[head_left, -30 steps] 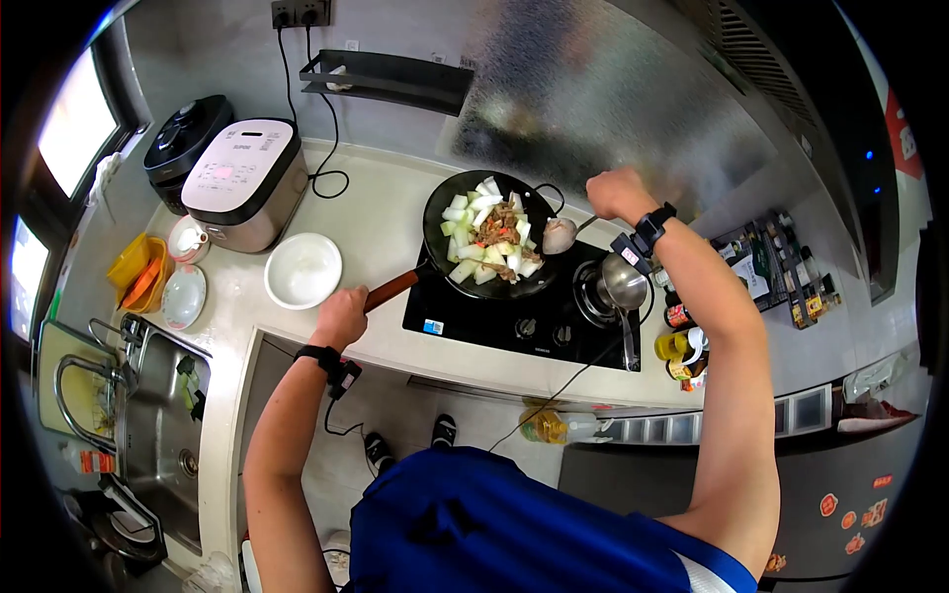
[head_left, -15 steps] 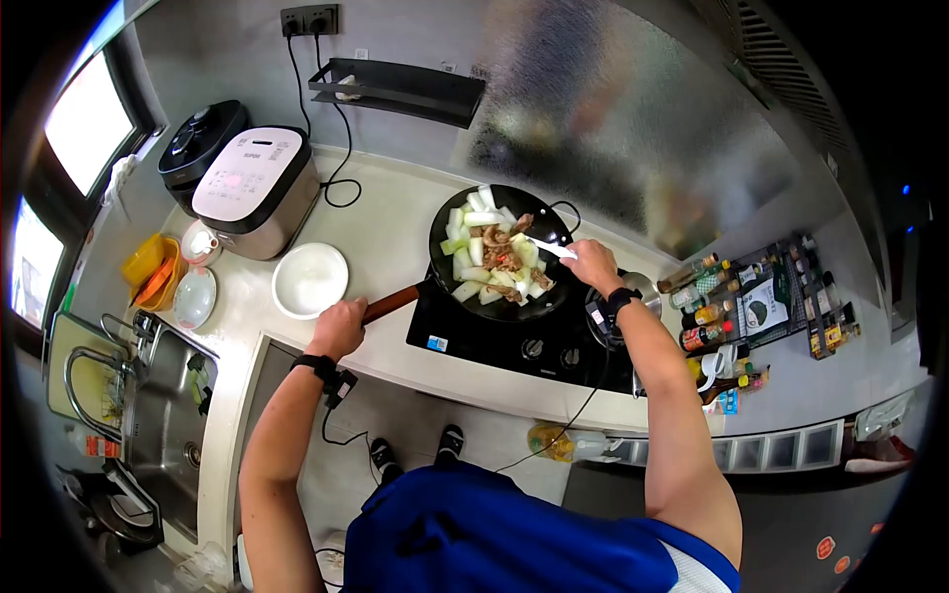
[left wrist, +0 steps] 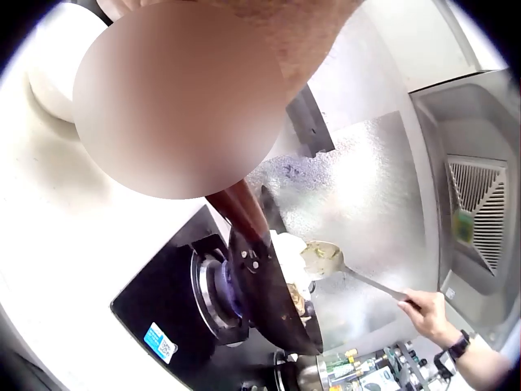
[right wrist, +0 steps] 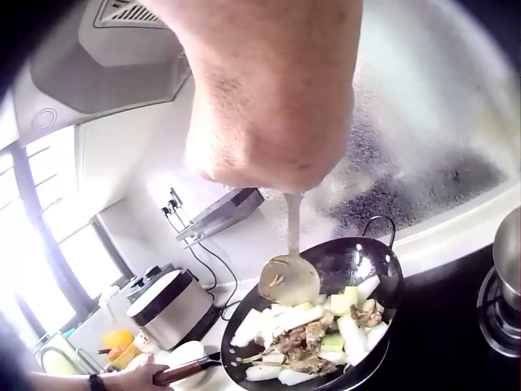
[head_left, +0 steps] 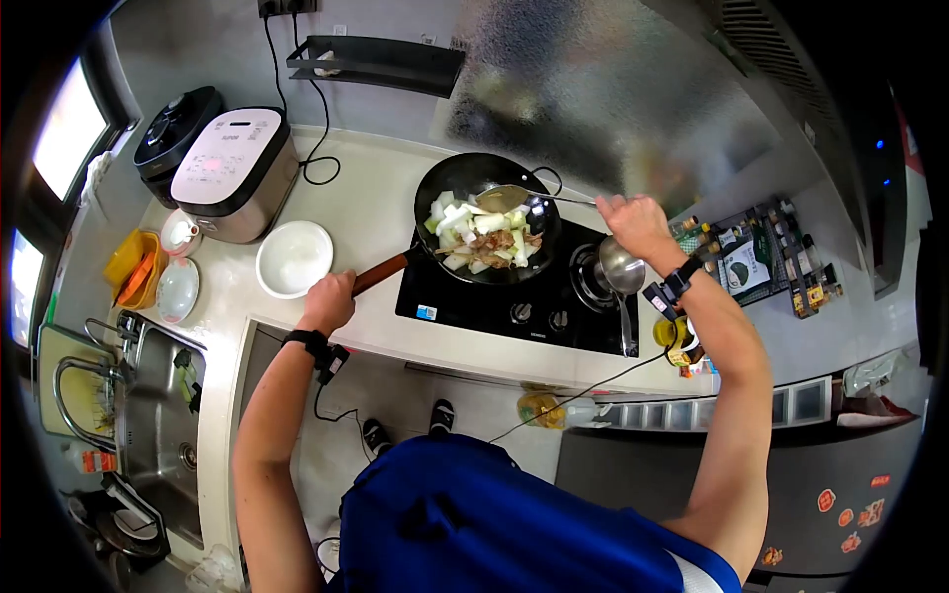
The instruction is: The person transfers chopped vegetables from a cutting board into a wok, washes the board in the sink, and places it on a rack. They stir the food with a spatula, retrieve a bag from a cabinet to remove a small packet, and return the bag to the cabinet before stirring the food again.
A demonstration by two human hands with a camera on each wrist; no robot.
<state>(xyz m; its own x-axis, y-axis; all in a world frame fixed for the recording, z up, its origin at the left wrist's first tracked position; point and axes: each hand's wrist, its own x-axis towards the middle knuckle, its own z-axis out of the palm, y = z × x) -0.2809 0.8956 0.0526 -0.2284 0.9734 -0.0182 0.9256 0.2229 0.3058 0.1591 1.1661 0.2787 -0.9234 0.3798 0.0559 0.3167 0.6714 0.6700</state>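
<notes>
My left hand [head_left: 328, 302] grips the brown wooden handle [head_left: 380, 274] of a black wok [head_left: 476, 172] on the left burner. Inside the wok lie pale green-white vegetable chunks [head_left: 457, 219] and browned pieces of meat [head_left: 494, 242]. My right hand [head_left: 638, 227] holds the far end of a long-handled metal cooking spoon [head_left: 504, 198], its round head over the wok's back part. Food bits cling to the spoon head [right wrist: 291, 281] in the right wrist view. From the left wrist, the wok [left wrist: 273, 301] appears above a burner with a bluish glow [left wrist: 229, 289].
A metal ladle [head_left: 622, 267] sits on the right burner. Left of the wok stand a white bowl [head_left: 295, 259] and a rice cooker [head_left: 232, 173]. Seasoning bottles [head_left: 692, 232] and a rack [head_left: 766, 257] line the right side. A sink [head_left: 163, 435] is at the left.
My right hand came down to the wok with the spoon in the food, then moved back and right. The spoon head is now at the wok's back. My left hand keeps its grip.
</notes>
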